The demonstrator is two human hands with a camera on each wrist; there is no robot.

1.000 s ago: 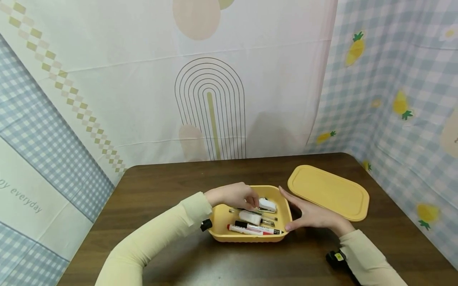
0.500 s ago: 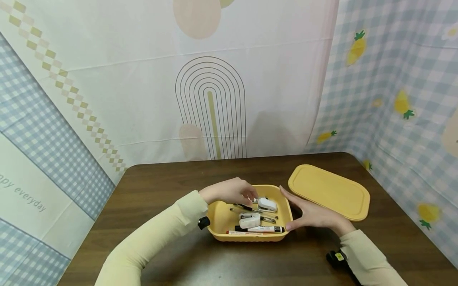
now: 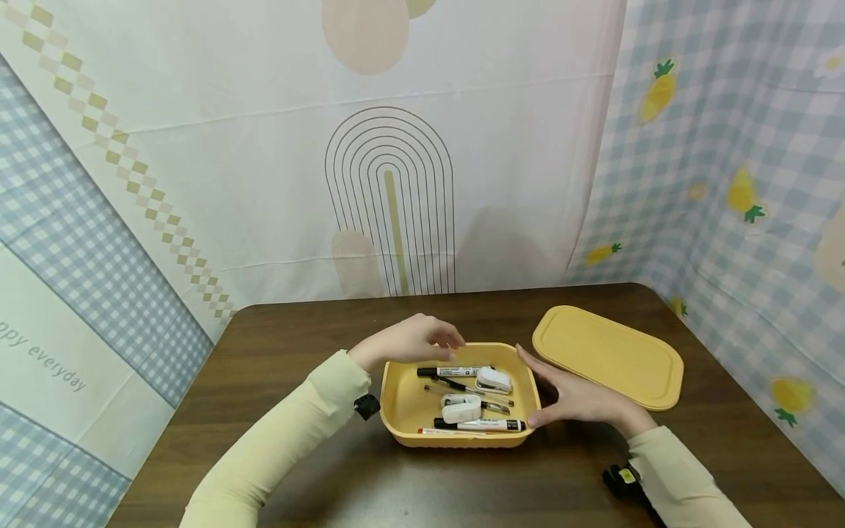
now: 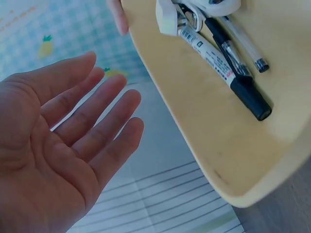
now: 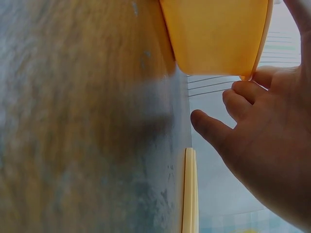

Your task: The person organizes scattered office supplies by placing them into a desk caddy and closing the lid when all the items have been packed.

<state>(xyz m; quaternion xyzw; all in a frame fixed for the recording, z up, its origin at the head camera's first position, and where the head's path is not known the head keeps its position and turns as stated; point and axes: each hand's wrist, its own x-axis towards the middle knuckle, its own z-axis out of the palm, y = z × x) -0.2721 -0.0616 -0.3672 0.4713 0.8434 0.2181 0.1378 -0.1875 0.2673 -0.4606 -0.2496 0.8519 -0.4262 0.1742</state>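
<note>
A yellow plastic box point(image 3: 401, 396) stands on the table. Inside lie a black-and-white marker point(image 3: 462, 372) along the back wall, another marker point(image 3: 485, 424) at the front, a red-ended marker point(image 3: 436, 431), pens point(image 3: 455, 383), and two small white staplers point(image 3: 494, 380) point(image 3: 461, 409). My left hand point(image 3: 419, 339) hovers over the box's back left rim, holding nothing; in the left wrist view its fingers point(image 4: 104, 128) are spread loosely. My right hand point(image 3: 581, 396) holds the box's right end between thumb and forefinger; the other fingers point(image 5: 209, 124) hang free in the right wrist view.
The matching yellow lid point(image 3: 607, 356) lies flat at the table's back right, behind my right hand. The dark wooden table point(image 3: 317, 330) ends at a patterned cloth point(image 3: 264, 183) behind, with more cloth at both sides.
My left hand has moved up and leftward, out of the box, uncovering the back marker. The front stapler and front markers have shifted slightly. My right hand stays on the box's end.
</note>
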